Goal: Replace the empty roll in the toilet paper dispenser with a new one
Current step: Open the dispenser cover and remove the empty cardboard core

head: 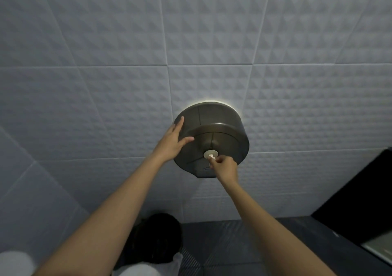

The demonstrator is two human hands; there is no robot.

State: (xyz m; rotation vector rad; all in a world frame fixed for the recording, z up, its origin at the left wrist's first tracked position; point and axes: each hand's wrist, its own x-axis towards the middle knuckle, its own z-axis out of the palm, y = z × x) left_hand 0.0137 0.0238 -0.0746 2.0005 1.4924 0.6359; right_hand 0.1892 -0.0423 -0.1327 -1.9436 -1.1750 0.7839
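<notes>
A round, dark smoked-plastic toilet paper dispenser (220, 131) hangs closed on the tiled wall. A white lock disc (210, 154) sits at the middle of its front cover. My left hand (175, 141) lies flat with fingers apart against the dispenser's left side. My right hand (225, 167) is pinched on a small white key (212, 158) that sits in the lock disc. The roll inside cannot be made out through the cover.
Pale textured wall tiles (106, 95) fill the view. A dark bin with a black bag (158, 236) stands on the floor below the dispenser. A black panel (364, 195) stands at the right. Something white and round (14, 263) shows at the bottom left corner.
</notes>
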